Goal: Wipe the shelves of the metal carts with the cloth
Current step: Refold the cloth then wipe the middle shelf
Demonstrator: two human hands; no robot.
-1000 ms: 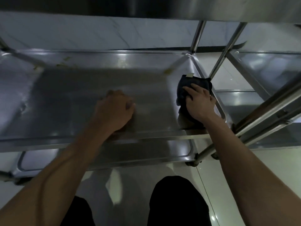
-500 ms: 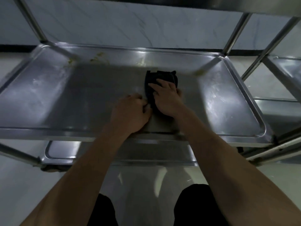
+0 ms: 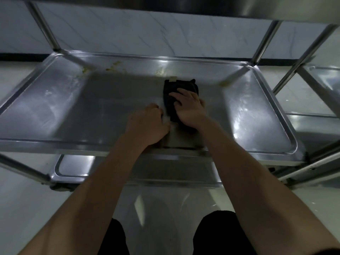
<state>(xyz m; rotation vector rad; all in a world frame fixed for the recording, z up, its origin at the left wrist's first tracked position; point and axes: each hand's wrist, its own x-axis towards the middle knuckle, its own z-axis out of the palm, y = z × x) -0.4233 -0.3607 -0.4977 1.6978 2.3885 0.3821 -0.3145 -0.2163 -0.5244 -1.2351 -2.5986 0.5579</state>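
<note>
Black cloth (image 3: pixel 181 97), folded, lies flat on the middle shelf (image 3: pixel 77 115) of the metal cart, slightly right of centre and toward the back half. Your right hand (image 3: pixel 187 107) lies on top of it, fingers spread and straight, pressing it onto the steel. Your left hand (image 3: pixel 147 124) rests just beside the cloth's near-left edge, fingers curled under; whether it pinches a corner of the cloth or only braces on the shelf, you cannot tell from this angle.

Progress, judged from the surface: the centre band around the cloth looks dull and even. Yellowish specks (image 3: pixel 112 68) sit along the back rim toward the left, a fainter patch (image 3: pixel 160 71) just behind the cloth, and a yellowish smear (image 3: pixel 225 82) near the back-right corner. Whitish streaks (image 3: pixel 60 92) show on the left end, and more on the right end. So this shelf looks partly done at most; back edge and both ends remain.

Lower shelf (image 3: pixel 73 166) shows beneath, mostly hidden by your arms; condition unclear. A second cart (image 3: pixel 323 80) stands at right, with the cloth nowhere near it. Marble-look wall (image 3: pixel 147 30) behind, pale floor (image 3: pixel 22 208) below.
</note>
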